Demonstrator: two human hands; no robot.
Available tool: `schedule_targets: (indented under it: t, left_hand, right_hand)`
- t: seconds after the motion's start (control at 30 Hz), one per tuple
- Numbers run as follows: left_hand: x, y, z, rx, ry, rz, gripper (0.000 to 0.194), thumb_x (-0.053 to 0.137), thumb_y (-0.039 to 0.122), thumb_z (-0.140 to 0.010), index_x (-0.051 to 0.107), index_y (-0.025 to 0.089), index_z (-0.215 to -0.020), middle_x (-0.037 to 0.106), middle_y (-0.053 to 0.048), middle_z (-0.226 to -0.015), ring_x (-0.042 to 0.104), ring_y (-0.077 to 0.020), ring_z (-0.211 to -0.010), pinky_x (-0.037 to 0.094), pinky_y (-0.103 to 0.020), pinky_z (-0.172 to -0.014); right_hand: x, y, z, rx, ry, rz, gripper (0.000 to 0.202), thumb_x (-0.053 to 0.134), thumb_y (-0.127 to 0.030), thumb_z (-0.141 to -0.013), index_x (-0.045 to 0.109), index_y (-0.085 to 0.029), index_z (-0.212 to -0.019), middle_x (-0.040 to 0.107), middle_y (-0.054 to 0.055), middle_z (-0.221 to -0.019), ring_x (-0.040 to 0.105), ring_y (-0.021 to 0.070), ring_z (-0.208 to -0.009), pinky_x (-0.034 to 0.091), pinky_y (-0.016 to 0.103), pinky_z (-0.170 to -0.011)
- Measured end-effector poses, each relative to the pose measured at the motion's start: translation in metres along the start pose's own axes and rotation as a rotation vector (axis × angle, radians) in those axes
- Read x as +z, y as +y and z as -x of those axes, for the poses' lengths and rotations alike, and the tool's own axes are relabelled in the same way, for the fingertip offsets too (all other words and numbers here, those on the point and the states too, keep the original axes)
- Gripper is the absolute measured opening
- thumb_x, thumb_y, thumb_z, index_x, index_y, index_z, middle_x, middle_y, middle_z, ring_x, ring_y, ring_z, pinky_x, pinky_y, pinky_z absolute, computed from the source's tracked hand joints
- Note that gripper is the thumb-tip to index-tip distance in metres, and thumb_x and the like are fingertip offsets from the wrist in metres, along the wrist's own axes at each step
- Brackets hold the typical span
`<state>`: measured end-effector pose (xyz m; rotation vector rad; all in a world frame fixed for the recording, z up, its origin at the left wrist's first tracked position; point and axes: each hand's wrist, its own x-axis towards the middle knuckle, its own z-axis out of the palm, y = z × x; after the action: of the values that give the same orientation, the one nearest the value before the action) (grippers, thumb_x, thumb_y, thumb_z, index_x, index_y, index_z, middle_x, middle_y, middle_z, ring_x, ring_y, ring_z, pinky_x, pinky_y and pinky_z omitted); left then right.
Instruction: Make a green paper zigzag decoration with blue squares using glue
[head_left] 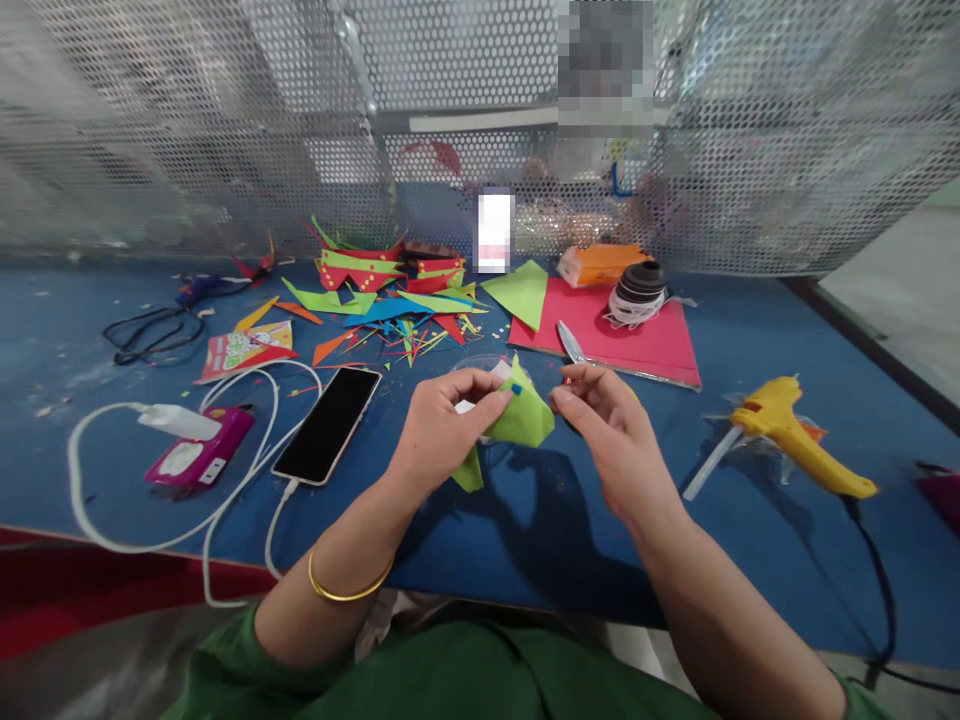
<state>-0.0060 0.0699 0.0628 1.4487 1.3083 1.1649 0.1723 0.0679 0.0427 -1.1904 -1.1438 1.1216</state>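
Note:
My left hand point(446, 425) pinches a lime-green paper cutout point(529, 415) above the blue table. A small blue square point(517, 389) sits on the cutout near my thumb. Just right of the paper, my right hand point(611, 430) is closed in a pinch, apart from the cutout; a speck of red shows near its fingertips, too small to name. Behind that hand lie scissors point(571, 342), blades pointing away, their handles mostly hidden. Under the paper is a clear round dish point(480, 362) with white pieces, partly covered by my left hand.
Left of my hands lie a phone point(328, 425) on a white cable and a purple power strip point(201, 450). Paper masks point(360, 268) and scraps spread behind. A red sheet stack point(675, 345) is at back right; a yellow glue gun point(799, 435) lies right. Perforated metal mesh point(465, 60) borders the back.

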Motion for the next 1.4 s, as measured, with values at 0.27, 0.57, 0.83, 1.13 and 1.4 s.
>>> schedule_targets:
  t: [0.27, 0.57, 0.83, 1.13, 1.4]
  left_hand:
    - [0.003, -0.002, 0.001, -0.008, -0.036, 0.022, 0.014, 0.071, 0.031, -0.079, 0.073, 0.017, -0.079, 0.069, 0.000, -0.074, 0.057, -0.0122, -0.066, 0.045, -0.024, -0.062]
    - [0.000, -0.001, -0.001, -0.087, -0.110, 0.148, 0.013, 0.072, 0.030, -0.078, 0.073, 0.017, -0.079, 0.067, 0.002, -0.075, 0.056, -0.0105, -0.068, 0.044, -0.022, -0.065]
    - [0.000, 0.002, -0.002, -0.165, -0.151, 0.158, 0.012, 0.073, 0.029, -0.076, 0.072, 0.016, -0.076, 0.065, 0.003, -0.072, 0.055, -0.0096, -0.065, 0.043, -0.022, -0.064]
    - [-0.001, 0.005, -0.003, -0.133, -0.142, 0.104, 0.012, 0.072, 0.027, -0.077, 0.070, 0.016, -0.072, 0.062, 0.004, -0.067, 0.051, -0.0084, -0.061, 0.041, -0.021, -0.061]
    - [-0.003, -0.001, -0.003, -0.165, -0.201, 0.233, 0.017, 0.077, 0.033, -0.077, 0.077, 0.018, -0.085, 0.072, 0.001, -0.076, 0.060, -0.0102, -0.066, 0.046, -0.022, -0.064]
  right_hand:
    - [0.008, -0.004, 0.004, 0.168, -0.030, -0.185, 0.056, 0.082, -0.035, -0.063, 0.060, -0.023, -0.112, 0.063, -0.005, -0.072, 0.056, 0.0133, -0.068, 0.047, 0.030, -0.067]
    - [0.011, -0.002, 0.005, 0.122, -0.049, -0.214, 0.056, 0.080, -0.029, -0.065, 0.058, -0.020, -0.116, 0.055, -0.009, -0.067, 0.052, 0.0105, -0.064, 0.044, 0.027, -0.063]
    - [0.011, -0.003, 0.007, 0.136, -0.076, -0.234, 0.054, 0.079, -0.029, -0.065, 0.058, -0.020, -0.113, 0.056, -0.009, -0.066, 0.053, 0.0097, -0.063, 0.044, 0.026, -0.063]
    - [0.012, -0.002, 0.008, 0.137, -0.086, -0.232, 0.051, 0.079, -0.029, -0.066, 0.058, -0.020, -0.112, 0.057, -0.009, -0.065, 0.055, 0.0100, -0.063, 0.046, 0.027, -0.063]
    - [0.010, 0.000, 0.005, 0.132, 0.007, -0.254, 0.050, 0.081, -0.031, -0.065, 0.062, -0.020, -0.109, 0.062, -0.007, -0.069, 0.056, 0.0106, -0.064, 0.047, 0.027, -0.064]
